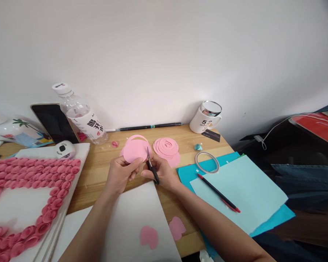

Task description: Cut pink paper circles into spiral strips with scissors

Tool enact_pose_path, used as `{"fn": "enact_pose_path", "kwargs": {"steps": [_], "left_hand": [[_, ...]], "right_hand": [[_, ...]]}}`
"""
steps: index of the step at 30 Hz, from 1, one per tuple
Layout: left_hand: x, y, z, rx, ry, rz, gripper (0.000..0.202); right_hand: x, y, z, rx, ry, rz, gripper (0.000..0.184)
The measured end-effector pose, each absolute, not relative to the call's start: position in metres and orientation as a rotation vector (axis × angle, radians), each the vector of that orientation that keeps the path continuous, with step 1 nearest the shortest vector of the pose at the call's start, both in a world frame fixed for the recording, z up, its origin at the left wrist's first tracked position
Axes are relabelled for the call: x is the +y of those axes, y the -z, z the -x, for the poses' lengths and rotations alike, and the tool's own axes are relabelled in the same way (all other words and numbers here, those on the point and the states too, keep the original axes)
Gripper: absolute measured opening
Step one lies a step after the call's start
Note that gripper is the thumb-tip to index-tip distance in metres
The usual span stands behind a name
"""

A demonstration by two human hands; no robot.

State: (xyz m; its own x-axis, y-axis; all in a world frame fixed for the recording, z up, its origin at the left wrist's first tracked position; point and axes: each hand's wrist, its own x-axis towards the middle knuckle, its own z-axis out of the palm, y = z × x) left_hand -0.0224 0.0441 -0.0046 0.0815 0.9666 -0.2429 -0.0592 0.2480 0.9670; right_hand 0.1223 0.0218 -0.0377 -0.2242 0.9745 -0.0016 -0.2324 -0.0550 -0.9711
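My left hand [123, 170] pinches a round piece of pink paper [135, 150] at its lower edge, above the wooden table. A narrow curved strip of the paper stands apart along the top of the disc. In my right hand [164, 171] is a pair of scissors [151, 168] with black handles, its blades pointing up at the right edge of the pink paper. Just right of the blades lies a pink paper spiral [166, 147] on the table. Some of my fingers are hidden behind the paper and the scissors.
At left, a white board [19, 203] carries rows of pink paper roses. A plastic bottle [80, 116], phone [54, 122] and white mug [205, 117] stand near the wall. Right are blue paper sheets [246, 189], a pen [218, 193] and a tape roll [207, 162]. Pink scraps [149, 237] lie in front.
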Motion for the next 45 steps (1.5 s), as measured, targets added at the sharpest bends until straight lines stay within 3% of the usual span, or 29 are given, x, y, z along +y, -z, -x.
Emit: {"fn": "enact_pose_path", "kwargs": {"steps": [45], "left_hand": [[0.0451, 0.0026, 0.0223, 1.102, -1.080, -0.926, 0.026]], "right_hand": [[0.0225, 0.0392, -0.1205, -1.091, -1.563, 0.990, 0.042]]}}
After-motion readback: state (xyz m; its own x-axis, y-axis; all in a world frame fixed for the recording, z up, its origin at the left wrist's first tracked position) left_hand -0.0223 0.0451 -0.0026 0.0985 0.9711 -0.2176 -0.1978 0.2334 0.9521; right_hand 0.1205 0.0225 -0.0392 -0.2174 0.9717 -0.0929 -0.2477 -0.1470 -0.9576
